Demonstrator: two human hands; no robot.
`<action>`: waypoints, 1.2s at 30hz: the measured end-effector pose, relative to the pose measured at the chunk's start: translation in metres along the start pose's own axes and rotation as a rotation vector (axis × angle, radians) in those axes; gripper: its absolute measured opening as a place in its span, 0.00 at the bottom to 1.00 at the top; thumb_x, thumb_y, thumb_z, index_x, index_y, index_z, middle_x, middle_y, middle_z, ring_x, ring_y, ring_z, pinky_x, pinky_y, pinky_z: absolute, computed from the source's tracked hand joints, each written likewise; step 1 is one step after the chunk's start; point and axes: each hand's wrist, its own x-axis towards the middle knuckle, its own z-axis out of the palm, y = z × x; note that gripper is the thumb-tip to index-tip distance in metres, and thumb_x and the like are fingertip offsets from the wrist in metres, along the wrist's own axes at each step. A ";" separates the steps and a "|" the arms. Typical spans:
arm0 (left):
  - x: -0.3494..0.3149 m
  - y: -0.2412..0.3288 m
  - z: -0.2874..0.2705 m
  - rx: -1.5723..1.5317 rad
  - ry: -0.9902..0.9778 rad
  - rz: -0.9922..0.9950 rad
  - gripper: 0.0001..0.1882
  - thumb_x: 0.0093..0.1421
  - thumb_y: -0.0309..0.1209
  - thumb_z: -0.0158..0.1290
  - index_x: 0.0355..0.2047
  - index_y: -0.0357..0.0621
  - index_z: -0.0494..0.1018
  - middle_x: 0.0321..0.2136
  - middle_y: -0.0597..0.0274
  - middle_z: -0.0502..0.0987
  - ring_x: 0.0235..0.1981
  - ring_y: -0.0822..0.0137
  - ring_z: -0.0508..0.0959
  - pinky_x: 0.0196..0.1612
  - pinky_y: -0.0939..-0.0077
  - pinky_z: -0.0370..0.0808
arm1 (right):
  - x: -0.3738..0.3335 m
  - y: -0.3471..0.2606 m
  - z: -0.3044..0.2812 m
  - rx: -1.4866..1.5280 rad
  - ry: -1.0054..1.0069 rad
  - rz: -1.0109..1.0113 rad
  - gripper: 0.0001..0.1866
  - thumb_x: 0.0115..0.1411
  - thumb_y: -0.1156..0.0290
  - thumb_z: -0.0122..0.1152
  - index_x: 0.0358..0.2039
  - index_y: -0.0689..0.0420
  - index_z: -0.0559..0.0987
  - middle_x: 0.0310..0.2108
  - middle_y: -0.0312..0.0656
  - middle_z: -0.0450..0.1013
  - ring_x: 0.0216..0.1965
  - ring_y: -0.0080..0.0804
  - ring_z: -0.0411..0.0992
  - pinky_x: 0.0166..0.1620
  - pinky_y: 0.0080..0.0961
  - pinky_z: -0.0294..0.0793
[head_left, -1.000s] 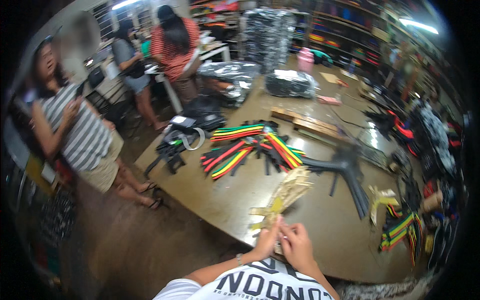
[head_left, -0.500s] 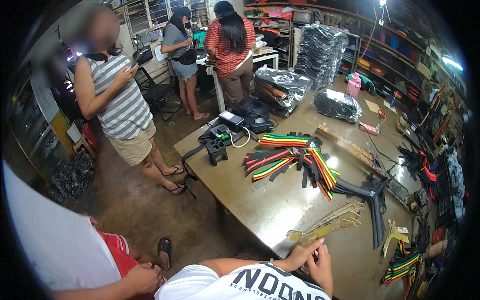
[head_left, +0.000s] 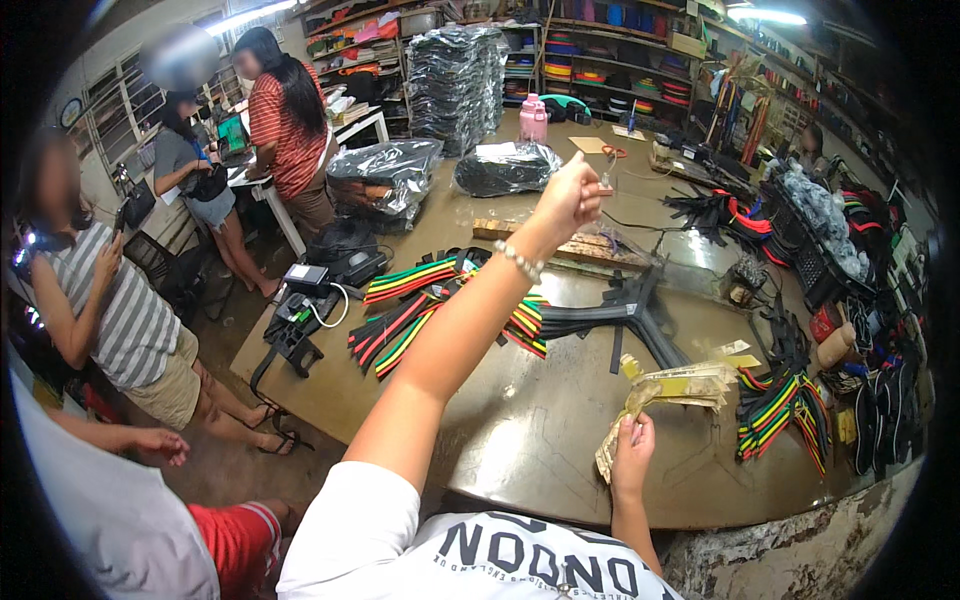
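Observation:
My right hand (head_left: 632,448) is closed on the lower end of a bundle of pale yellow strips (head_left: 675,387), which lies over the brown worktable (head_left: 520,440) near its front edge. My left arm reaches up and away over the table. My left hand (head_left: 570,198) is raised in a fist, well apart from the bundle, with a bead bracelet (head_left: 520,262) on the wrist. Whether the fist pinches something thin cannot be made out.
Multicoloured straps (head_left: 430,305) and black straps (head_left: 630,318) lie mid-table, with more coloured ones (head_left: 785,405) at right. Black plastic bags (head_left: 385,175) and a pink bottle (head_left: 533,118) stand farther back. A person in a striped top (head_left: 120,310) and others stand at left.
My left hand has left the bundle and risen far out over the table as a fist. My right hand still grips the bundle. The view has swung to the left.

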 end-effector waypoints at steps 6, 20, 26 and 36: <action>-0.109 -0.117 -0.022 0.688 0.128 0.080 0.24 0.68 0.46 0.42 0.58 0.46 0.65 0.20 0.70 0.68 0.17 0.78 0.66 0.21 0.82 0.66 | -0.004 -0.009 0.006 0.001 0.063 0.020 0.14 0.68 0.68 0.53 0.48 0.63 0.68 0.41 0.38 0.69 0.42 0.20 0.65 0.47 0.19 0.65; -0.236 -0.217 -0.043 0.047 0.141 -0.319 0.17 0.65 0.43 0.50 0.40 0.40 0.73 0.30 0.63 0.76 0.30 0.75 0.77 0.33 0.80 0.75 | -0.007 -0.021 0.006 0.070 -0.657 0.515 0.19 0.67 0.69 0.53 0.55 0.64 0.67 0.39 0.38 0.73 0.37 0.20 0.72 0.39 0.18 0.72; -0.239 -0.219 -0.040 0.238 0.311 -0.260 0.14 0.63 0.42 0.55 0.34 0.43 0.74 0.28 0.67 0.75 0.25 0.77 0.74 0.28 0.82 0.72 | -0.010 -0.021 0.008 -0.181 -0.654 0.346 0.15 0.63 0.65 0.59 0.42 0.65 0.76 0.36 0.38 0.74 0.32 0.22 0.70 0.36 0.20 0.69; -0.243 -0.212 -0.030 0.509 0.287 -0.100 0.12 0.65 0.40 0.55 0.35 0.44 0.72 0.29 0.73 0.69 0.31 0.80 0.67 0.33 0.83 0.67 | -0.012 -0.025 0.010 -0.723 -0.604 -0.225 0.21 0.53 0.65 0.68 0.43 0.64 0.75 0.30 0.50 0.69 0.34 0.45 0.66 0.37 0.35 0.67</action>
